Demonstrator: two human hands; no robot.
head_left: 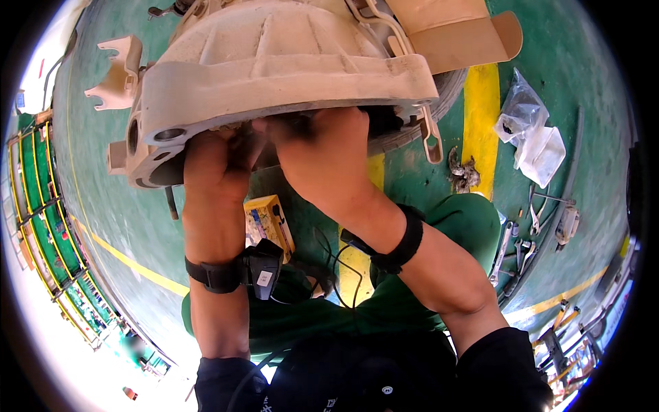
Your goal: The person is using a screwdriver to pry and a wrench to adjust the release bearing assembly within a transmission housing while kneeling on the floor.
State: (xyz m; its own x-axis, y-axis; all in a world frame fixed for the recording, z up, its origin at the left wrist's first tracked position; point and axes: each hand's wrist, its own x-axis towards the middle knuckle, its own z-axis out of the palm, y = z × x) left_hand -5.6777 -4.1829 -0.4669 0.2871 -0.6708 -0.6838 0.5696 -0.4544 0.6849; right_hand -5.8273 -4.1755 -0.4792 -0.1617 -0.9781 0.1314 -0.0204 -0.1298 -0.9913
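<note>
A large beige cast-metal housing (274,62) with ribs and a thick round flange fills the upper middle of the view. My left hand (216,165) reaches up under the flange's lower left edge, its fingers curled into the dark opening there. My right hand (326,154) is beside it, pushed up into the same opening, with the fingertips hidden inside. What either hand grips in there is hidden. Both wrists carry black straps, the left with a small black device (264,271).
A yellow box (269,223) lies on the green floor (103,178) below the housing. Clear plastic bags (532,134), a grey rag (463,173) and several hand tools (522,244) lie at the right. Yellow floor lines (480,117) cross the green. Green racks (41,220) stand at far left.
</note>
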